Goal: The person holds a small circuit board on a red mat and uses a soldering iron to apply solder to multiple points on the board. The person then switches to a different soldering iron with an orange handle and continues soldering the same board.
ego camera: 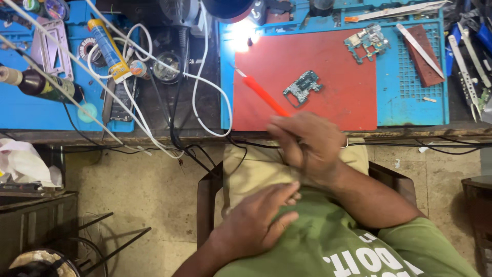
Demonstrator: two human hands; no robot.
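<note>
I saw the bench (154, 134) stretch wide, dark and cluttered, with a smooth red mat (328, 92) on it as my landmark. A blue gridded tray (410, 77) framed that mat. Below the mat, my left hand (256, 220) lay flat and open on green shirt cloth (328, 241). My right hand (307, 146), blurred at the mat's lower edge, was closed around a slim red-handled tool (264, 96), its tip slanting up over the mat's left part. A small greenish circuit board (303, 87) sat near the mat's middle, just right of the tool; another (366, 41) lay at its upper right corner.
</note>
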